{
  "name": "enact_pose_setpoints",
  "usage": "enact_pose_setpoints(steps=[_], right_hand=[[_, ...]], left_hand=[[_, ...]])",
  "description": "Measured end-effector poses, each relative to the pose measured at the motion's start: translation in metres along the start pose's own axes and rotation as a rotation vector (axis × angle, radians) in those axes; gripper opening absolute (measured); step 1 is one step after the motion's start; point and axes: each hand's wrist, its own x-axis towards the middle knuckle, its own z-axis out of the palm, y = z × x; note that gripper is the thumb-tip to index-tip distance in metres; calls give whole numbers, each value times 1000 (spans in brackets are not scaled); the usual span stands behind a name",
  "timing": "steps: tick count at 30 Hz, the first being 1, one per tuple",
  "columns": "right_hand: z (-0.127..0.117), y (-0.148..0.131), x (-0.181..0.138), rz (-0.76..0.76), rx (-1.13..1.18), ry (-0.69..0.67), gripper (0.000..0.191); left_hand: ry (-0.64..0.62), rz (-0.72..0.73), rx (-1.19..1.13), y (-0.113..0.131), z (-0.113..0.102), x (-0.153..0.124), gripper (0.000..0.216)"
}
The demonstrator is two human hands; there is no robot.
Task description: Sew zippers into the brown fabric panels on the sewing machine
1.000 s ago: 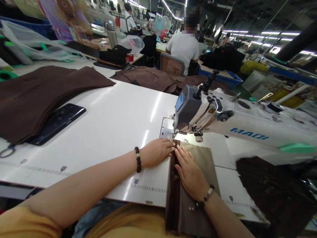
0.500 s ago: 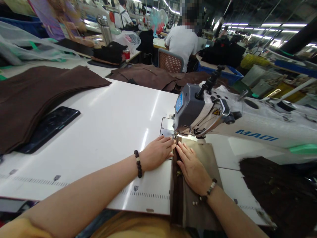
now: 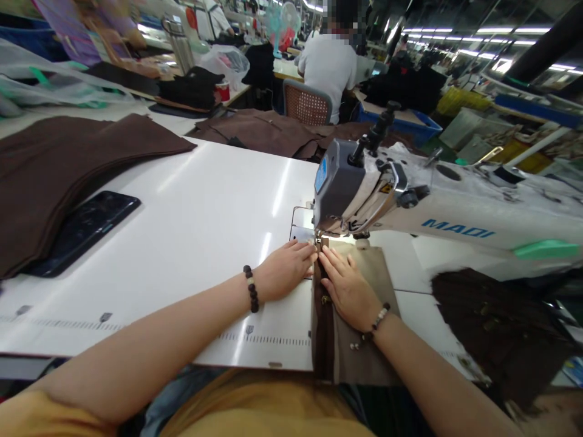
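Note:
A dark brown zipper strip [image 3: 323,334] with a small metal slider lies along the left side of a khaki fabric piece [image 3: 364,364], running up under the presser foot of a sewing machine [image 3: 339,188]. My left hand [image 3: 288,270] lies flat and open beside the strip, its fingertips at the strip's left edge, close to the needle area. Palm down on the khaki fabric, my right hand [image 3: 351,292] is stretched out, with its fingertips at the strip's right edge just in front of the foot. The needle itself is too small to make out.
Stacked brown fabric [image 3: 59,164] partly covers a black phone [image 3: 95,227] on the left of the white table [image 3: 204,212]. More dark brown fabric [image 3: 492,321] lies at the right. Behind the table, a person in white [image 3: 328,70] sits on a chair [image 3: 307,103].
The khaki fabric and zipper strip have slid a little forward toward the presser foot. Both hands stay flat at the strip. The whole view has shifted slightly.

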Motion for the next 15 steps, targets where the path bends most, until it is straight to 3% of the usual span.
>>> enact_pose_setpoints(steps=[7, 11, 15], right_hand=[[-3, 1, 0, -1, -7, -27, 47], [0, 3, 0, 2, 13, -21, 47], [0, 3, -1, 2, 25, -15, 47]], left_hand=[[-19, 211, -91, 56, -25, -40, 23], [68, 226, -180, 85, -17, -58, 27], [176, 198, -228, 96, -4, -63, 32]])
